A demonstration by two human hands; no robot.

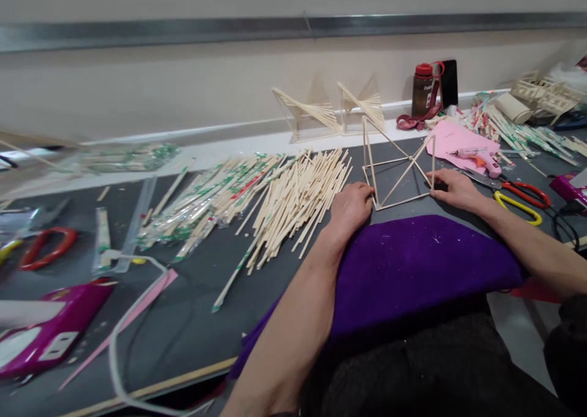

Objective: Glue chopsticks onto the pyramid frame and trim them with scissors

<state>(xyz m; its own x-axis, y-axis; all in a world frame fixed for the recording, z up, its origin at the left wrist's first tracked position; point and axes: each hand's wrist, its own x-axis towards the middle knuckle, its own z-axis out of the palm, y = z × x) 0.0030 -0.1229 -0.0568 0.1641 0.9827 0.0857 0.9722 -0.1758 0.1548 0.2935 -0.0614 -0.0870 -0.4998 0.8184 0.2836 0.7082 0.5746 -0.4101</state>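
An open frame of thin wooden sticks point(405, 201), with upright and crossed diagonal pieces, stands on the grey tabletop in front of me. My left hand point(352, 208) has its fingertips closed at the frame's near left corner. On the other side, my right hand point(454, 189) pinches the near right corner, beside an upright stick. A purple cloth point(426, 264) lies between my forearms at the table's front edge. Left of my left hand is a large heap of loose sticks point(298, 203).
Two finished-looking stick structures point(316, 112) stand against the wall. Stick packets in plastic point(220, 191) lie left of the heap. Scissors point(523, 200), a pink glue gun point(486, 160) and a red-capped bottle point(422, 90) are on the right. A magenta device point(59, 325) with a white cable point(114, 356) lies left.
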